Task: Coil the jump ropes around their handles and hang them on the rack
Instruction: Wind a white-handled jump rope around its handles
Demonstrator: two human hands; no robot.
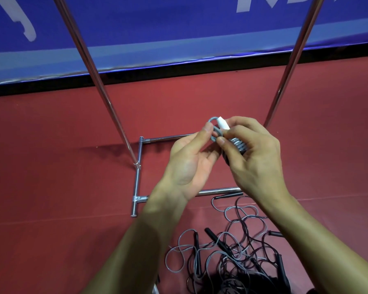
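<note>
your rope coil (pixel 239 145) is grey, its tip (pixel 223 123) white. the rack (pixel 97 81) is shiny silver; beneath it the floor (pixel 51 134) is red, behind it the banner (pixel 179 28) blue with white lettering, before it tangled ropes (pixel 227 257) grey and black.

Downward view over two bare forearms reaching forward. Right hand (pixel 253 160) curled round a coiled grey jump rope (pixel 239 146), with a white handle end (pixel 222 123) poking out above the fingers. Left hand (pixel 189 160), palm toward the camera, pinching a loose loop of that rope beside the white end. Beneath the hands, a chrome rack (pixel 137 185) on a red floor (pixel 51 166), two slanting uprights rising out of view. Near the bottom edge, a tangled pile of jump ropes (pixel 232 251), grey and black cords with black handles, just beside the rack's near base bar. Behind, a blue banner (pixel 179 28) with white lettering.
</note>
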